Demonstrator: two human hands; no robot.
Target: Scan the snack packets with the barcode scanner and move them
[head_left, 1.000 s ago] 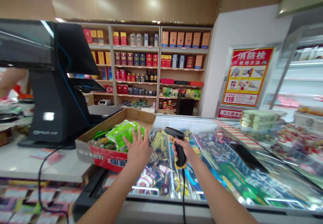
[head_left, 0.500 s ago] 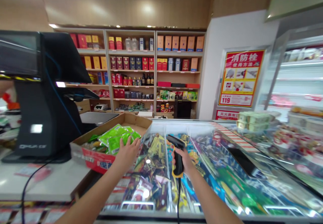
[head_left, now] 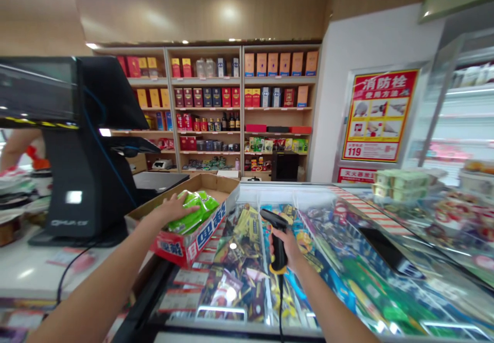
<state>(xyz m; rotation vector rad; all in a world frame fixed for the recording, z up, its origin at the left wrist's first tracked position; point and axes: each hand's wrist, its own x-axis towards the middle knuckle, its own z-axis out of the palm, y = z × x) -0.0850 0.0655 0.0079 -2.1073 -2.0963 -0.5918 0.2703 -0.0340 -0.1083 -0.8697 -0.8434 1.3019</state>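
Note:
My left hand (head_left: 172,209) reaches into a shallow cardboard box (head_left: 195,240) and lies on the green snack packets (head_left: 195,214) inside it, fingers stretched out flat. The box rests across the counter edge and the freezer lid. My right hand (head_left: 287,243) is closed around the handle of a black barcode scanner (head_left: 276,235) with a yellow base, held just above the freezer's glass lid (head_left: 293,281). The scanner's cable (head_left: 280,302) hangs down toward me.
A black checkout terminal (head_left: 83,178) stands on the white counter (head_left: 23,271) at left, with another person's arm (head_left: 17,144) behind it. Shelves of boxed goods (head_left: 227,111) line the back wall. A red fire notice (head_left: 376,116) hangs at right, and stacked green packs (head_left: 401,183) sit on the freezer.
My left hand has moved left and further into the box, settling on the green packets. The box has turned, so its red and blue side faces me. The scanner hand stays nearly still.

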